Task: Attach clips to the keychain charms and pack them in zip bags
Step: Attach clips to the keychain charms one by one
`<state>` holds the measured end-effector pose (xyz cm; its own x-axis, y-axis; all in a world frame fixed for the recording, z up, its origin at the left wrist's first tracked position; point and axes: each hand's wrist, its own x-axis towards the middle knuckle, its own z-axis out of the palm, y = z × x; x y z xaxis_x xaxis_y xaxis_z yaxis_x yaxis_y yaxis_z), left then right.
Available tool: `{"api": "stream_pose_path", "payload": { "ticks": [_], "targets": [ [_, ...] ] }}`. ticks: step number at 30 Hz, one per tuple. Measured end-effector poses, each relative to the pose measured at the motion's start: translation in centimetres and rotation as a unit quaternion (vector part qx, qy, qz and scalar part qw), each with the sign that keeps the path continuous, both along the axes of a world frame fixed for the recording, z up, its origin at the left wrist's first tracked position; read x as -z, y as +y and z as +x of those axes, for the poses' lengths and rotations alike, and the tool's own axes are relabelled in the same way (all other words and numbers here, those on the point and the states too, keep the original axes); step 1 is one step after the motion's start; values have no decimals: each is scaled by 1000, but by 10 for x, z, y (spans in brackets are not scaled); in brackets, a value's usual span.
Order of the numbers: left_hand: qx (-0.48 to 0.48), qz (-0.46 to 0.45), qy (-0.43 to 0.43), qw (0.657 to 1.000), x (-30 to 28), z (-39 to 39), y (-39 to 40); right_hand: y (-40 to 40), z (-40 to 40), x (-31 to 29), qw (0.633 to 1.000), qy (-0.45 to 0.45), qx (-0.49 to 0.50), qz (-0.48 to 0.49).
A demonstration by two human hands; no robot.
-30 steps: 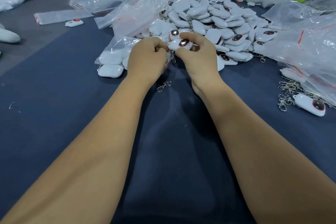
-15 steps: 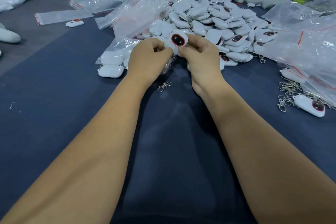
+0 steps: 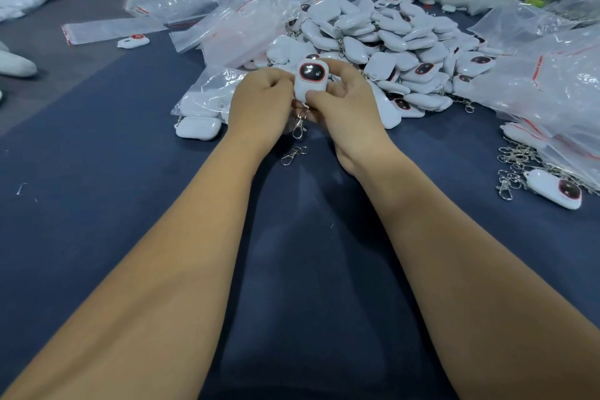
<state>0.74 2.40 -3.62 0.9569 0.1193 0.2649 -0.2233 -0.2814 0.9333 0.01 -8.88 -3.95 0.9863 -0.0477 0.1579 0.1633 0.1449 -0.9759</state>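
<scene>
A white keychain charm (image 3: 311, 80) with a dark, red-rimmed face is held upright above the blue worktop (image 3: 97, 204), just in front of the heap of charms (image 3: 389, 42). It is pinched by the right hand (image 3: 349, 107), thumb on its lower front and fingers curled behind. The left hand (image 3: 259, 104) is curled at its left edge, where the grip is hidden. A metal clip (image 3: 299, 127) hangs beneath the charm; a loose clip (image 3: 293, 155) lies on the worktop below. Zip bags (image 3: 233, 29) are piled to the left.
</scene>
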Motion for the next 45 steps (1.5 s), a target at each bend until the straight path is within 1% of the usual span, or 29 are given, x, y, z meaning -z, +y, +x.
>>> {"api": "stream_pose_path", "payload": {
  "ticks": [3, 5, 10, 18, 22, 26, 31, 34, 39, 43, 45],
  "targets": [
    [5, -45, 16, 999, 0, 2, 0, -1, 0, 2, 999, -4, 9, -45],
    [14, -44, 13, 999, 1, 1, -1, -2, 1, 2, 999, 3, 20, -44],
    [3, 49, -26, 998, 5, 1, -4, -3, 2, 3, 999, 17, 23, -29],
    [14, 63, -39, 997, 7, 2, -3, -5, 1, 2, 999, 15, 4, -32],
    [12, 86, -36, 996, 6, 1, -3, -3, 2, 1, 999, 27, 7, -31],
    [6, 108, -47, 993, 6, 3, -2, 0, 3, 2, 994, 39, 36, -91],
    [-26, 136, -50, 989, 8, 3, -6, 4, 1, 1, 989, 32, 65, -127],
    [-32, 124, -37, 991, 5, 3, -6, 6, 0, -1, 988, 42, 79, -122],
    [-19, 77, -28, 996, 5, 2, -4, 9, -2, -1, 986, 38, 89, -133],
    [2, 41, -11, 999, 5, 1, -1, 5, -3, -4, 995, 47, 57, -74],
    [4, 35, -5, 999, 5, 2, 0, 4, -4, -4, 995, 48, 53, -64]
  ]
}}
